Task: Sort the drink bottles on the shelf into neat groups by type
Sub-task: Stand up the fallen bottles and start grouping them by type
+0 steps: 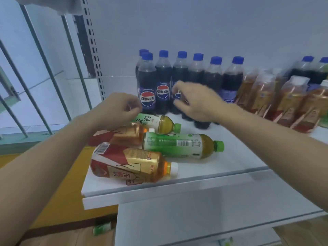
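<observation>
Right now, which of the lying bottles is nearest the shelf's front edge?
The red-and-gold tea bottle, white cap pointing right; the other three lie further back.

Blue-capped dark cola bottles [179, 82]

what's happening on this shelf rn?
A person is sorting drinks on a white shelf. Cola bottles stand in a row at the back, amber tea bottles upright to the right. Two green tea bottles and two amber ones lie unsorted in front. The right hand reaches at the colas; the left hand hovers, curled and empty.
</observation>
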`<state>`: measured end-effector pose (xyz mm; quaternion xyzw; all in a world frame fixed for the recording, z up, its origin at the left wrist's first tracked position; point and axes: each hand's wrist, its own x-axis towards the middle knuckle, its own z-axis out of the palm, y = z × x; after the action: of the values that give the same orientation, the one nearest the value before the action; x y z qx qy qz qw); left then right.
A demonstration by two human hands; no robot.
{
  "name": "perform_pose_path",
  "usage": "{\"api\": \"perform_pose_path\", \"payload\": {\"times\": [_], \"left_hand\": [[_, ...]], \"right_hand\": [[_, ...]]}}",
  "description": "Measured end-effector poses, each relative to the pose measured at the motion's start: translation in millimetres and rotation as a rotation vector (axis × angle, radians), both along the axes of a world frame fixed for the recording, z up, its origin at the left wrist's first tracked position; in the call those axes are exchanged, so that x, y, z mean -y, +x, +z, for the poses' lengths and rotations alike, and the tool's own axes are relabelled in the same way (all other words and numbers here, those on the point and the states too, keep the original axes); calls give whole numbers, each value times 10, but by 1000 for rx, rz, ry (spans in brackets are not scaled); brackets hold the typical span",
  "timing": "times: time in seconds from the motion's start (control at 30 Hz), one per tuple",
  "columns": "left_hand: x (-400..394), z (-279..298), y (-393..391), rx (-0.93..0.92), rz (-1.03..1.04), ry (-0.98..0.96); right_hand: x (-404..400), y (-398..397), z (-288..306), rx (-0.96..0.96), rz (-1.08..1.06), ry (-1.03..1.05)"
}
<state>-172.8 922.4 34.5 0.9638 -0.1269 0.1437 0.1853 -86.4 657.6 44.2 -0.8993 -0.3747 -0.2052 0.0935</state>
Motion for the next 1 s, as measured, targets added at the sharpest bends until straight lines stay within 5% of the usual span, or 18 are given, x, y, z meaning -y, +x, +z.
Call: {"api": "perform_pose_path", "payload": {"times": [0.13, 0.33, 0.5, 0.7, 1.0], "left_hand": [[-352, -255, -60, 8, 47, 2], [-334, -435, 14, 73, 43, 9], [-332, -449, 13, 102, 36, 12], [-325, -445, -26, 140, 29, -18], [-316, -460, -71, 221, 92, -57]], "right_hand": [[-192, 31, -472, -604, -85, -51], [-99, 35, -496, -890, -91, 127], [-106, -62, -25, -629, -53, 419], [-794, -200, 440, -205, 31, 358], [-1615, -118, 682, -250, -73, 203]]}}
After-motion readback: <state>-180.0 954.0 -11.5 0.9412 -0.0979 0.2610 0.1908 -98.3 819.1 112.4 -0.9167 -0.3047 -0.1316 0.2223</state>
